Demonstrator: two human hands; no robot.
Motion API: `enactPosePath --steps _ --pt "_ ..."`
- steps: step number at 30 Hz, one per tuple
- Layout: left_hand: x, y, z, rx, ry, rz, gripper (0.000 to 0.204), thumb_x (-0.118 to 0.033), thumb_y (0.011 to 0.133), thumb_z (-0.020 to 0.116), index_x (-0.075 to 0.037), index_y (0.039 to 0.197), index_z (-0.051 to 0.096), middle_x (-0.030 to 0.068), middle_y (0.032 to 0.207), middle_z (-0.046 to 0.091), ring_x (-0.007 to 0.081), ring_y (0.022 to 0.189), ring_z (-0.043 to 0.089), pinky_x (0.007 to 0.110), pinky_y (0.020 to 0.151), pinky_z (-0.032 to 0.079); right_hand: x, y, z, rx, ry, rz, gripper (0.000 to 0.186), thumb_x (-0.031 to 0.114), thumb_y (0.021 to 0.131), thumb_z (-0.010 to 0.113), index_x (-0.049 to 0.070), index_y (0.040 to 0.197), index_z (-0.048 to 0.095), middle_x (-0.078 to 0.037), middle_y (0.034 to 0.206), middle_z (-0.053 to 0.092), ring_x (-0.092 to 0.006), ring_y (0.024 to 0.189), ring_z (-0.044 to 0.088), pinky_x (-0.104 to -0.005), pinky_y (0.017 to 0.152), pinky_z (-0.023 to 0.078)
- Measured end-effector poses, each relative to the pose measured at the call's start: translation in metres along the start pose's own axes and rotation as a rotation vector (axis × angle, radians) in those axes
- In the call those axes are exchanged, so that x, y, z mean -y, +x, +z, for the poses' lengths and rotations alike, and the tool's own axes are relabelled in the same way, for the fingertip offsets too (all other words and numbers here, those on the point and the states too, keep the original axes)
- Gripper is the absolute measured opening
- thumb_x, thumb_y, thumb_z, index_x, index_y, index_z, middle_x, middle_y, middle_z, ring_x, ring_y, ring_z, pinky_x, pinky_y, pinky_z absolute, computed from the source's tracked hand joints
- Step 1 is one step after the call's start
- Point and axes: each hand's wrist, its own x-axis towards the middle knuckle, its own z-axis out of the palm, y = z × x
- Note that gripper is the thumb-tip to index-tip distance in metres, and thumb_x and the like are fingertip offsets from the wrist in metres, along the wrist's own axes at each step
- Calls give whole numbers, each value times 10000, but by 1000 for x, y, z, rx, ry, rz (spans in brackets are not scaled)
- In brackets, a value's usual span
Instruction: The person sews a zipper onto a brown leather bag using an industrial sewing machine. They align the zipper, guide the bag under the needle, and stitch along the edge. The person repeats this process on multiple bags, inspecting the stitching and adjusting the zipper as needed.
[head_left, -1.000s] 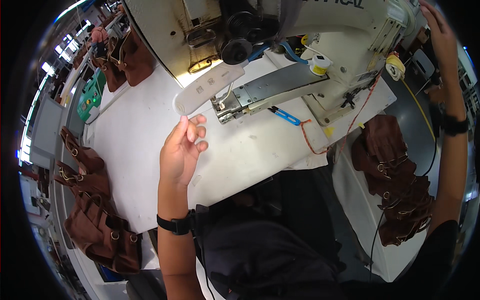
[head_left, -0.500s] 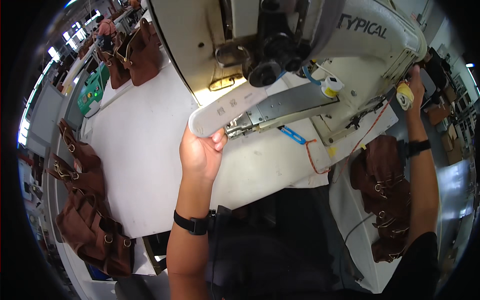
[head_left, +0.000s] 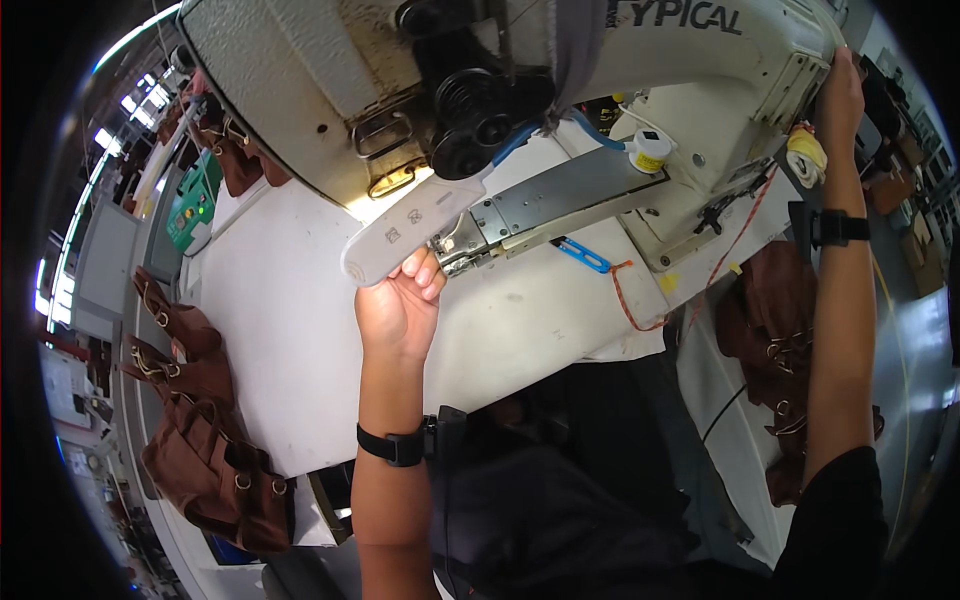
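A large pale sewing machine [head_left: 690, 75] with a long flat arm bed [head_left: 570, 200] fills the upper view. My left hand [head_left: 398, 312] is palm up at the bed's tip, under a rounded white lamp [head_left: 405, 230]. Its fingers are curled in beside the metal needle-area parts [head_left: 462, 243]; whatever they hold, if anything, is hidden. Out to the right, my right hand [head_left: 842, 105] lies against the machine's far right end, above a rolled yellow-and-white cloth [head_left: 806, 157]. Its fingers are mostly hidden behind the machine's edge.
Brown bags [head_left: 215, 465] stand along the white table's [head_left: 290, 370] left side, and more brown bags [head_left: 770, 320] lie at the right. A blue cutter [head_left: 580, 254] on an orange cord rests near the bed. A green box [head_left: 193, 205] sits at far left.
The whole view has shifted with my head. My right hand has slid farther up along the machine's end. My left hand's fingers reach slightly farther up by the bed's tip.
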Motion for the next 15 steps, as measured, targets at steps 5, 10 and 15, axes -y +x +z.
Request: enactPosePath --steps 5,10,15 --pt "-1 2 -1 33 15 20 426 -286 1116 422 -182 705 383 -21 676 431 119 613 449 267 554 402 7 -11 -12 63 -24 135 640 544 1006 565 -45 1231 676 -97 1014 706 -183 917 618 -324 887 481" --pt "-6 10 -14 68 -26 59 415 -239 1096 459 -167 696 378 -7 669 420 128 631 425 272 566 385 49 54 -22 283 -170 301 442 382 1020 566 -14 1154 708 -104 1005 714 -183 881 640 -325 805 509" --pt "-9 12 -41 3 -85 -6 415 -189 1062 501 -160 671 365 -3 651 412 131 622 407 281 549 366 38 49 -18 219 -43 318 478 422 999 582 -6 1166 712 -129 1026 716 -185 899 643 -327 816 506"
